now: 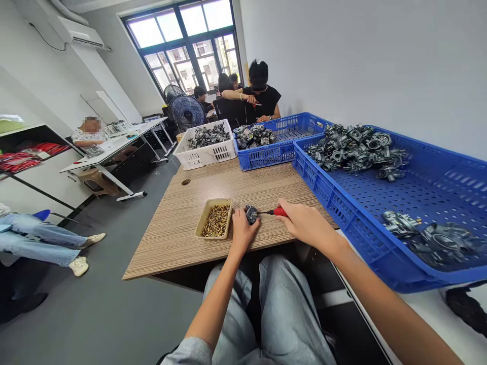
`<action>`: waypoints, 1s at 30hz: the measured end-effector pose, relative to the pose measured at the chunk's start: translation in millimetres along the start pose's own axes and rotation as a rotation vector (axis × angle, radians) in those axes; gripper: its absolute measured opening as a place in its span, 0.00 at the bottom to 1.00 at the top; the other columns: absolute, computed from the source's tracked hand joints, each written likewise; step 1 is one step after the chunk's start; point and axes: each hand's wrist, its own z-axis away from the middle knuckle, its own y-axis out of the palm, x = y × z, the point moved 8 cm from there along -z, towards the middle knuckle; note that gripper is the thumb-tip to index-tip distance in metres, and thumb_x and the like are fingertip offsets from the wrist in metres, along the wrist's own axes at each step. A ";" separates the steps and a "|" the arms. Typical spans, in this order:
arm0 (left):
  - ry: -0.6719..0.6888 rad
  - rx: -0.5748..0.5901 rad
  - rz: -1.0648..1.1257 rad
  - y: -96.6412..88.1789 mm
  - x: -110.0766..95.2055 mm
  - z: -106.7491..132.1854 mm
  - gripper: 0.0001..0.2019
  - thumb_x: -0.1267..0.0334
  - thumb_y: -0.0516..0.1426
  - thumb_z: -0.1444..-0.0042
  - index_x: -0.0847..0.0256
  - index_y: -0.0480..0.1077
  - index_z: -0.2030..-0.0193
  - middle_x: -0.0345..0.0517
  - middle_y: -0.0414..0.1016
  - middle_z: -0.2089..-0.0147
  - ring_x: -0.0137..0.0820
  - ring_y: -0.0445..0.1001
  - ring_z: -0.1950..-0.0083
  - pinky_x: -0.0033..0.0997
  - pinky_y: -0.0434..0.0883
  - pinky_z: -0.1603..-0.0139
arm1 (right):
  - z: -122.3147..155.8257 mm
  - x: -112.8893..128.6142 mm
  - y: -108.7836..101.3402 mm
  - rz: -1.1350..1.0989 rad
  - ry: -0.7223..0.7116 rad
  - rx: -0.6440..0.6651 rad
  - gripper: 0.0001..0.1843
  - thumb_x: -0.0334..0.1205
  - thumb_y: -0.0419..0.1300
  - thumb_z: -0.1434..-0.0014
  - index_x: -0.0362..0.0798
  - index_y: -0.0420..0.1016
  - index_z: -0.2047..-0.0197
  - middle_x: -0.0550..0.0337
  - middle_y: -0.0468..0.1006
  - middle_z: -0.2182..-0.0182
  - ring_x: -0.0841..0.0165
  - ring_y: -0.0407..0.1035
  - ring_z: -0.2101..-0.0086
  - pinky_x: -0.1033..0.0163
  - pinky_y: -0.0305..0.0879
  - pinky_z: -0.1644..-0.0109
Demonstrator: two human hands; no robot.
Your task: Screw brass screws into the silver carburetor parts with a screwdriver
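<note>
My left hand point(242, 228) is closed around a grey metal carburetor point(251, 213) near the front edge of the wood-grain table point(171, 243). In my right hand point(300, 219) is a screwdriver with a red handle point(280, 211). Its dark shaft points left and reaches the carburetor's right side; the exact spot where the tip meets it is too small to make out. Just left of my left hand stands a small cream tray point(197, 229) full of brass-coloured pins or jets.
A large blue crate point(342, 223) with carburetors point(353, 144) borders the table's right side. Along the back stand a second blue crate point(262, 161) and a white crate point(194, 159), both holding metal parts. Across the table sits a person point(268, 101); others sit farther off.
</note>
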 end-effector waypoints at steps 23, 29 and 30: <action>0.042 0.119 0.138 -5.6 -14.4 4.1 0.39 0.59 0.65 0.36 0.50 0.55 0.22 0.56 0.69 0.34 0.48 0.69 0.34 0.52 0.68 0.32 | 2.0 -12.8 -17.2 0.010 0.076 -0.049 0.10 0.48 0.53 0.23 0.52 0.69 0.48 0.54 0.85 0.59 0.57 0.81 0.60 0.60 0.52 0.65; 0.022 0.111 0.143 -5.5 -13.3 3.1 0.39 0.58 0.67 0.38 0.51 0.56 0.24 0.57 0.69 0.34 0.49 0.69 0.33 0.51 0.69 0.32 | 0.2 -16.1 -14.1 0.021 0.110 -0.020 0.15 0.52 0.53 0.23 0.51 0.72 0.53 0.54 0.85 0.61 0.57 0.80 0.61 0.61 0.52 0.64; 0.020 0.109 0.146 -6.0 -13.6 2.8 0.39 0.58 0.67 0.38 0.51 0.56 0.24 0.57 0.69 0.34 0.49 0.69 0.33 0.51 0.69 0.32 | -0.7 -17.0 -13.0 0.031 0.118 -0.022 0.16 0.54 0.52 0.23 0.51 0.72 0.54 0.54 0.85 0.61 0.57 0.80 0.61 0.61 0.52 0.65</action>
